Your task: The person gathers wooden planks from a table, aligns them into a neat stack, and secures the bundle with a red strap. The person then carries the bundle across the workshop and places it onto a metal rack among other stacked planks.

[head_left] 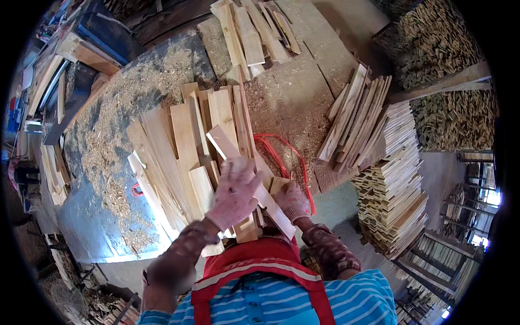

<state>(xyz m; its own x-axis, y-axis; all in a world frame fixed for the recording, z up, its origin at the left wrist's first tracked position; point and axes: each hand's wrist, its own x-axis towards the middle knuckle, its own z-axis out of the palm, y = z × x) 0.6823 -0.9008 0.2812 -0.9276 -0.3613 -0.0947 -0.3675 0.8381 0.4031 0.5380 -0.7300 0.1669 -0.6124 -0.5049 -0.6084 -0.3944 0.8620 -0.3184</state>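
My left hand (235,192), in a pinkish work glove, lies over a pale narrow board (279,215) that slants across the pile toward my apron. Its fingers are spread, and the board passes beneath them. To the right, my gloved right hand (293,202) is closed at the end of a short brown board (278,184); its fingertips are partly hidden. Under and beyond my left hand spreads a loose pile of sawn boards (185,132) of mixed widths. A red strap (303,168) loops on the table beside my right hand.
Sawdust covers much of the worktable (81,216). More boards (249,40) lie at its far edge, and a bundle of strips (355,119) rests at the right. Beyond that edge stands a tall stack of boards (387,200). Machinery (86,51) stands at the far left.
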